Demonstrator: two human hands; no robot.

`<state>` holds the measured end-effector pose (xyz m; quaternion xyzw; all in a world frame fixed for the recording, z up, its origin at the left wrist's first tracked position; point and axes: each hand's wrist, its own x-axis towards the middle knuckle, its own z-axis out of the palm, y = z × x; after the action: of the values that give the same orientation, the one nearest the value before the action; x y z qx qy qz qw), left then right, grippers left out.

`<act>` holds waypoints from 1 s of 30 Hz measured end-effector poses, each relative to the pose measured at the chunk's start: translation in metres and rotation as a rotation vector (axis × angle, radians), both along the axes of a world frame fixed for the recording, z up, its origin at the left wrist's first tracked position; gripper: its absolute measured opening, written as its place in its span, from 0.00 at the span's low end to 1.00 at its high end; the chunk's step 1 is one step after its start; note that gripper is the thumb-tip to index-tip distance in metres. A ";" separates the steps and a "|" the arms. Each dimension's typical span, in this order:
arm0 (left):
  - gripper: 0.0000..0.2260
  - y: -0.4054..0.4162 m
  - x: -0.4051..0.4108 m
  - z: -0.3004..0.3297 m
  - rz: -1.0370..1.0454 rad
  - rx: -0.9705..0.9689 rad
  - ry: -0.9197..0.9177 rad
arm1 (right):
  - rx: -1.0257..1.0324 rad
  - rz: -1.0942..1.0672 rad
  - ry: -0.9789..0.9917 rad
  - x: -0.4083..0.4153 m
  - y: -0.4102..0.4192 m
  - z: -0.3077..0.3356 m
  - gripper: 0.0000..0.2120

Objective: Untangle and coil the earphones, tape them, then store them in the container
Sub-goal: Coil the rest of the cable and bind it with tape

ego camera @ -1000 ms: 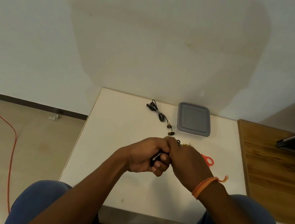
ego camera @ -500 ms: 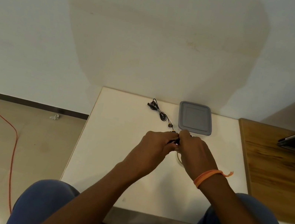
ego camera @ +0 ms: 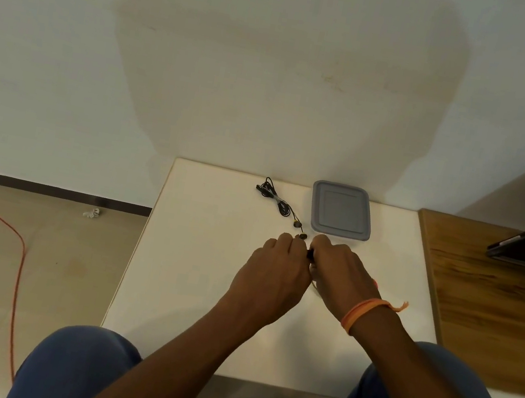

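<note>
From the head camera, both hands meet over the middle of the white table (ego camera: 193, 274); the left hand (ego camera: 271, 270) has its fingers curled down and the right hand (ego camera: 340, 274) likewise, and between their fingertips a small dark piece shows — each hand pinches it, though most of it is hidden, so I cannot tell what it is. A coiled set of black earphones (ego camera: 277, 197) lies on the far part of the table, its two buds trailing toward the hands; the nearer bud sits just beyond the left fingertips. Just right of that cable the grey container (ego camera: 342, 209) rests with its lid on, close to the wall. An orange thread band (ego camera: 366, 308) circles the right wrist; a wooden surface (ego camera: 493, 307) adjoins the table's right side — an orange cable (ego camera: 21, 262) runs across the floor at left.
</note>
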<state>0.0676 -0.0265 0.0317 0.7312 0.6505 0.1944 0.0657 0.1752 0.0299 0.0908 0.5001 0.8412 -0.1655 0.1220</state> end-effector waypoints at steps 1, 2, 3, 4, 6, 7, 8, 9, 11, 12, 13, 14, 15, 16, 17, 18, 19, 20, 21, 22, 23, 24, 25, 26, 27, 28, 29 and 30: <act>0.06 0.000 0.000 0.005 0.027 0.016 -0.085 | 0.013 0.008 0.003 0.001 -0.001 -0.001 0.20; 0.12 0.000 -0.002 0.012 0.071 -0.005 -0.192 | 0.026 0.010 0.009 0.003 -0.002 -0.002 0.20; 0.19 0.002 -0.004 0.017 0.114 -0.069 -0.292 | 0.039 0.007 0.015 0.004 -0.002 -0.003 0.20; 0.23 0.002 -0.005 0.018 0.150 -0.130 -0.349 | 0.047 0.005 0.012 0.005 -0.001 -0.003 0.20; 0.26 0.003 -0.006 0.015 0.149 -0.121 -0.333 | 0.046 0.004 0.002 0.005 0.000 -0.003 0.20; 0.27 0.003 -0.006 0.014 0.127 -0.047 -0.272 | 0.044 0.003 -0.001 0.004 0.000 -0.003 0.20; 0.29 0.003 -0.007 0.011 0.099 -0.001 -0.175 | 0.039 0.001 -0.005 0.003 0.000 -0.004 0.20; 0.31 0.004 -0.006 0.006 0.072 0.036 -0.082 | 0.027 -0.005 -0.011 0.002 0.000 -0.004 0.21; 0.33 0.002 -0.002 -0.008 0.029 0.049 0.004 | -0.002 -0.020 -0.021 0.001 0.001 -0.004 0.18; 0.32 0.000 0.002 -0.010 0.018 0.026 -0.002 | 0.001 -0.032 -0.023 0.001 0.002 -0.002 0.14; 0.30 -0.003 0.005 -0.010 0.016 0.003 -0.028 | 0.014 -0.038 -0.027 0.002 0.001 0.000 0.10; 0.29 -0.006 0.009 -0.009 0.023 -0.023 -0.073 | 0.030 -0.036 -0.040 0.003 0.000 0.002 0.08; 0.27 -0.008 0.012 -0.007 0.042 -0.060 -0.146 | 0.043 -0.027 -0.052 0.004 -0.001 0.003 0.08; 0.25 -0.009 0.014 -0.004 0.064 -0.100 -0.233 | 0.049 -0.023 -0.058 0.004 -0.001 0.003 0.08; 0.23 -0.008 0.015 -0.003 0.087 -0.122 -0.300 | 0.050 -0.028 -0.049 0.004 -0.001 0.003 0.07; 0.19 -0.007 0.014 -0.003 0.095 -0.118 -0.340 | 0.038 -0.032 -0.045 0.003 0.000 0.003 0.07; 0.15 -0.005 0.013 -0.002 0.093 -0.098 -0.342 | 0.018 -0.027 -0.043 0.002 0.001 0.003 0.08; 0.11 -0.004 0.012 -0.003 0.093 -0.073 -0.321 | -0.008 -0.010 -0.053 0.001 0.002 0.001 0.12; 0.08 -0.003 0.009 -0.004 0.101 -0.062 -0.284 | -0.021 0.015 -0.061 0.001 0.002 -0.001 0.15; 0.07 -0.003 0.007 -0.005 0.114 -0.057 -0.246 | -0.011 0.039 -0.066 0.000 0.002 -0.003 0.18; 0.08 -0.003 0.006 -0.005 0.126 -0.054 -0.204 | 0.006 0.056 -0.069 0.000 0.002 -0.005 0.19; 0.09 -0.004 0.004 -0.005 0.131 -0.041 -0.167 | 0.013 0.066 -0.081 -0.001 0.002 -0.006 0.19; 0.10 -0.004 0.003 -0.004 0.128 -0.020 -0.126 | 0.020 0.069 -0.085 -0.001 0.002 -0.006 0.19; 0.09 -0.004 0.001 -0.003 0.101 -0.024 -0.099 | 0.026 0.075 -0.091 -0.001 0.003 -0.006 0.19; 0.07 -0.002 -0.002 0.000 0.067 -0.059 -0.107 | 0.033 0.077 -0.089 -0.001 0.003 -0.006 0.19; 0.05 -0.001 -0.006 0.003 0.029 -0.133 -0.190 | 0.038 0.080 -0.088 -0.001 0.004 -0.006 0.18; 0.06 0.001 -0.011 0.007 0.000 -0.231 -0.313 | 0.038 0.076 -0.075 0.000 0.005 -0.005 0.18; 0.08 0.003 -0.015 0.012 -0.018 -0.345 -0.445 | 0.040 0.073 -0.057 0.001 0.005 -0.006 0.17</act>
<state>0.0528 -0.0236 0.0438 0.6543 0.6370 0.2362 0.3322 0.1763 0.0347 0.0848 0.4761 0.8581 -0.1298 0.1420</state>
